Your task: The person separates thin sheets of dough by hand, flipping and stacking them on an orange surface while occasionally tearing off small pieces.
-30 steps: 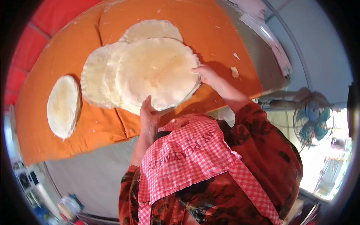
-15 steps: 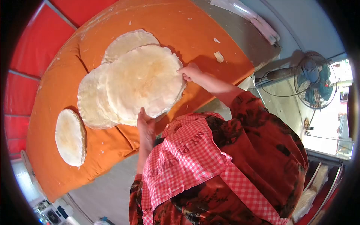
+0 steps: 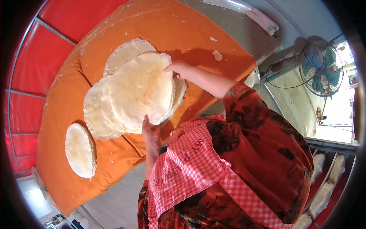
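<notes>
A stack of round, pale flatbreads (image 3: 95, 110) lies overlapped on an orange cloth (image 3: 183, 30). The top flatbread (image 3: 139, 89) is the largest and lightly browned. My right hand (image 3: 176, 69) pinches its far right edge and lifts it off the flatbread below (image 3: 180, 91). My left hand (image 3: 150, 131) holds its near edge, fingers against the rim. Another flatbread (image 3: 124, 53) peeks out behind the stack. A separate small stack of flatbreads (image 3: 80, 150) sits to the left on the cloth.
Dough scraps (image 3: 217, 55) lie on the cloth to the right. Grey table surface (image 3: 240, 26) extends beyond the cloth, with a folded white sheet (image 3: 251, 13). A floor fan (image 3: 318, 66) stands at right. A red wall (image 3: 26, 72) is at left. More flatbreads sit on shelves (image 3: 324, 191).
My right hand moved left and drew the top flatbread's right edge inward, uncovering the flatbread below. My left hand stayed at the near edge. The view shifted.
</notes>
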The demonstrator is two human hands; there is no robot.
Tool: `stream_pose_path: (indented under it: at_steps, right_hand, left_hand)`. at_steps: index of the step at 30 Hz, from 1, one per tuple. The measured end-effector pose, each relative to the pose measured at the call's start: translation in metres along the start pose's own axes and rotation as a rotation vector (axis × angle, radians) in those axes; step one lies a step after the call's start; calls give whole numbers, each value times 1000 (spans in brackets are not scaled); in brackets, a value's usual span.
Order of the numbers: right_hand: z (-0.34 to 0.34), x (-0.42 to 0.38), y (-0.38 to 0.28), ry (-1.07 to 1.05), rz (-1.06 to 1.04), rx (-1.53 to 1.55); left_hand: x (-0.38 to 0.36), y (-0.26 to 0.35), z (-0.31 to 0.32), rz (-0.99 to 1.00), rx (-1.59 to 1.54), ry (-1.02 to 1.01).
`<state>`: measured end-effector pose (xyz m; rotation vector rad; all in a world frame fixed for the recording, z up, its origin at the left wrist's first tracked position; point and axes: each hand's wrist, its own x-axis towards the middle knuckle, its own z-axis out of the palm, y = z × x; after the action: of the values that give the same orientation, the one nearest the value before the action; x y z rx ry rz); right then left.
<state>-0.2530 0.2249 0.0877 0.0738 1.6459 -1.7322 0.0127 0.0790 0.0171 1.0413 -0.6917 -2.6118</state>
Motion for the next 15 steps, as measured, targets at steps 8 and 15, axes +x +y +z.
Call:
stream_pose_path:
  at_steps: [8,15]
  right_hand:
    - [-11,11,24,98,-246,-340]
    - [-14,28,74,633,-329,-1031]
  left_hand:
    - [2,-5,-6,61,-7,28]
    - [5,-6,-8,45,39,-17]
